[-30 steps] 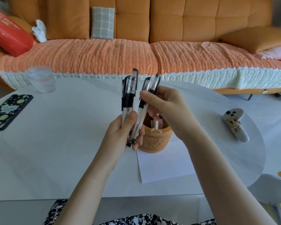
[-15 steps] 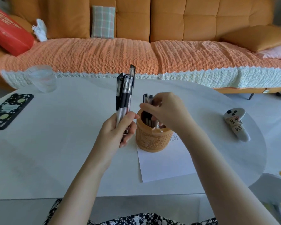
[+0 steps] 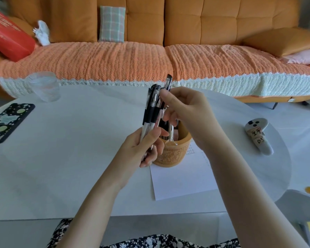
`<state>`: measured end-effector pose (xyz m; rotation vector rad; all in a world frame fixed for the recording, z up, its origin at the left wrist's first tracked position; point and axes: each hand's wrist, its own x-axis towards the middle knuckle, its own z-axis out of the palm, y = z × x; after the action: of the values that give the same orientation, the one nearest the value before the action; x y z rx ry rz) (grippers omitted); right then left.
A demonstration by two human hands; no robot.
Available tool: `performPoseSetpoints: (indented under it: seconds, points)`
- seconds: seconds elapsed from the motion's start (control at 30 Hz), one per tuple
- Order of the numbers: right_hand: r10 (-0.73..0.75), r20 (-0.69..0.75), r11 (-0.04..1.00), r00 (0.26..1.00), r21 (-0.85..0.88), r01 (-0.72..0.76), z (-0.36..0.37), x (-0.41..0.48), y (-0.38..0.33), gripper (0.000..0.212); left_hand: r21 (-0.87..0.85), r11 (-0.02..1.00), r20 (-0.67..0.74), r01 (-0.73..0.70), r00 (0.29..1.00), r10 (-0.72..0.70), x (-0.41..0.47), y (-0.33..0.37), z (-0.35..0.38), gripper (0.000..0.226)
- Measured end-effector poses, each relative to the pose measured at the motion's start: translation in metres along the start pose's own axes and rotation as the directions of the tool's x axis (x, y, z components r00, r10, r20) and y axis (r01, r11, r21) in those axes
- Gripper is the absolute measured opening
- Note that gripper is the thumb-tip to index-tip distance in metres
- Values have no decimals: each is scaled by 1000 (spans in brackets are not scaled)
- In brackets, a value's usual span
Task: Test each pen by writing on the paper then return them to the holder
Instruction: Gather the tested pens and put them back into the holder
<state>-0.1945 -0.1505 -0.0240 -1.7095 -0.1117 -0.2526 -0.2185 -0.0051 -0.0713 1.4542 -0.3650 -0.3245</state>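
Observation:
My left hand (image 3: 141, 149) grips a bundle of several black-capped clear pens (image 3: 151, 111), held upright just left of the carved wooden holder (image 3: 174, 155). My right hand (image 3: 184, 108) has come over the holder and pinches the upper part of one pen in that bundle; this pen's black cap (image 3: 169, 81) sticks up above my thumb. A few pens (image 3: 169, 130) stand inside the holder, partly hidden by my fingers. The holder stands on the far corner of a white sheet of paper (image 3: 183, 179) with small marks near its top edge.
A clear glass (image 3: 44, 86) and a black patterned phone (image 3: 7, 120) lie at the table's left. A grey labelled controller (image 3: 258, 137) lies at the right. The white table (image 3: 70, 158) ends near my lap; an orange sofa (image 3: 150, 56) runs behind it.
My right hand lowered two pens into the holder, let them go, then rose back left to the bundle. The left hand kept hold of its pens.

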Motion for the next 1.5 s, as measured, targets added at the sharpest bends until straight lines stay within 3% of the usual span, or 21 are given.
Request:
performPoseSetpoints:
  seconds: [0.13, 0.27, 0.33, 0.43, 0.57, 0.63, 0.7, 0.77, 0.93, 1.17, 1.33, 1.5]
  points:
    - [-33, -121, 985, 992, 164, 53, -12, 1, -2, 16, -9, 1000, -71, 3, 998, -4, 3, -3, -1, 35]
    - [-187, -358, 982, 915, -79, 170, -32, 10, -3, 15, -40, 999, -136, -20, 991, 15, 2, -5, -6, 31]
    - [-234, -402, 966, 885, -197, 166, -41, 13, 0, 12, -46, 999, -149, -15, 989, 8, 3, -5, -7, 30]
    - [-199, -332, 943, 922, -322, 87, -39, 11, 14, 12, -30, 999, -159, -19, 987, 14, 4, -6, -5, 32]
    - [19, -153, 852, 988, -514, -96, -31, 3, 34, 21, -44, 998, -127, -43, 991, 37, 3, -7, -3, 31]
    - [32, -176, 828, 984, -547, -124, -29, -3, 39, 27, -60, 997, -98, -44, 995, 38, 3, -6, -4, 34]
    - [-75, -295, 850, 953, -518, -94, -27, -7, 34, 27, -60, 997, -74, -51, 996, 46, 2, -5, -4, 33]
    - [-106, -314, 916, 943, -400, -30, -22, -9, 21, 28, -51, 997, -68, -53, 996, 49, 2, -4, -3, 30]
    - [58, 9, 990, 998, -133, -57, 6, -9, -11, 41, 33, 998, -22, -61, 998, 62, 6, 2, 3, 30]
    - [-22, 12, 977, 1000, -210, 24, 14, 9, -10, 22, 121, 988, -11, -97, 995, 99, 15, 9, 5, 39]
    - [-102, -50, 967, 993, -240, 87, 7, 13, -8, 22, 199, 969, -116, -144, 979, 169, 17, 4, 6, 26]
    - [-158, -142, 968, 977, -216, 125, -6, 21, -7, 17, 208, 964, -226, -165, 951, 211, 17, -1, -4, 34]
